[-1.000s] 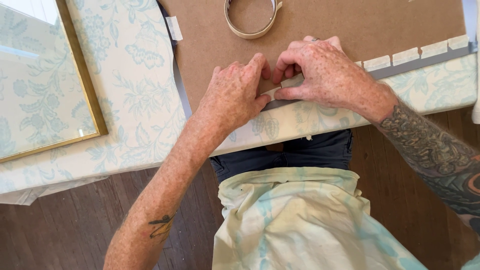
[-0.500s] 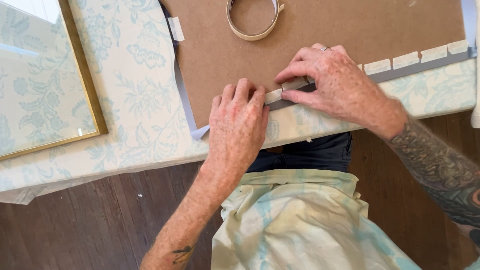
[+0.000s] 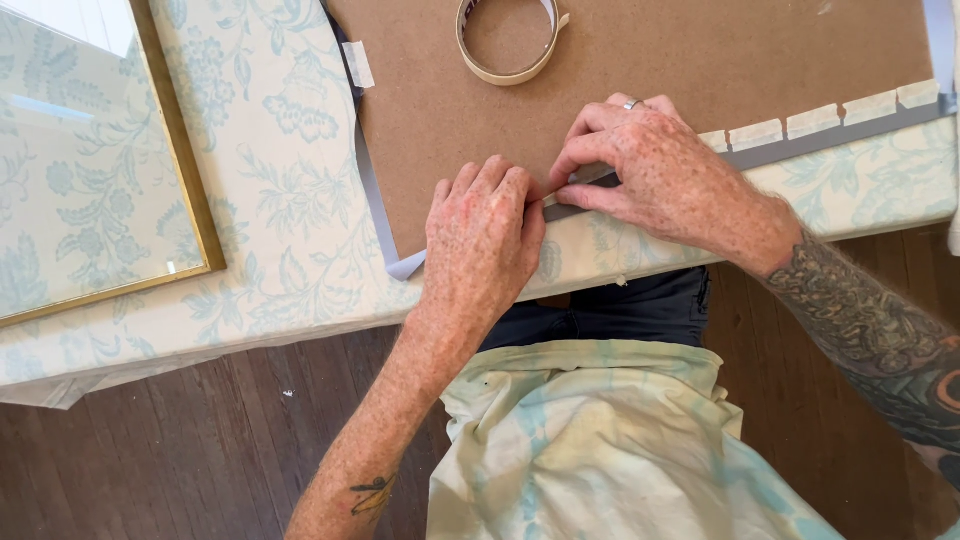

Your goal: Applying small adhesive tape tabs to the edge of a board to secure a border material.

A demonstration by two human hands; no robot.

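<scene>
A brown backing board (image 3: 650, 60) lies on a table covered with a pale floral cloth (image 3: 290, 200). Grey paper (image 3: 800, 148) shows under its near and left edges, fixed with several cream tape pieces (image 3: 812, 121) along the near edge. My left hand (image 3: 480, 240) lies flat, fingers together, pressing on the board's near edge. My right hand (image 3: 655, 180) is just to its right, fingertips pinching a small tape piece (image 3: 583, 175) against that edge. A roll of cream tape (image 3: 508, 40) rests on the board farther away.
A gold picture frame with glass (image 3: 185, 170) lies on the cloth at the left. A single tape piece (image 3: 358, 64) sits at the board's left edge. The table's near edge runs across the view, with dark wooden floor (image 3: 200, 440) below it.
My left hand has slid left and down along the board's near edge, away from my right hand. My right hand has stayed at the tape.
</scene>
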